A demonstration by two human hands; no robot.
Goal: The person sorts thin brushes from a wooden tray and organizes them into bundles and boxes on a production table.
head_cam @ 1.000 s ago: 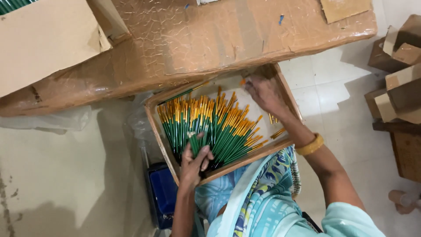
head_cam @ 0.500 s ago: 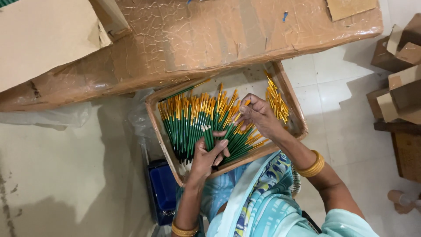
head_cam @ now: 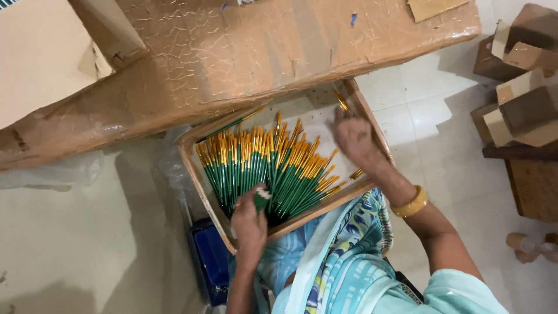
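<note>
- Sorting through the green-handled brushes with gold ferrules, I have most of them lying side by side in a fanned heap across the shallow wooden tray on my lap; a few gold-tipped strays sit apart at the right end, and one lies loose near the far corner, so the gathering looks, by my judgement, well along but not finished.
- My left hand is curled at the near end of the heap, fingers closed round a small bunch of green handle ends; my right hand lies over the right side of the tray, fingers bent downward; I cannot tell whether it pinches anything.
- Compared with half a second ago, my right hand has moved off the middle of the heap towards the tray's right wall; the cluster of brushes at the far right corner is gone from there; my left hand has shifted slightly nearer the tray's front edge.
- Beyond the tray stands a table wrapped in brown tape; cardboard boxes are stacked on the tiled floor to the right.
</note>
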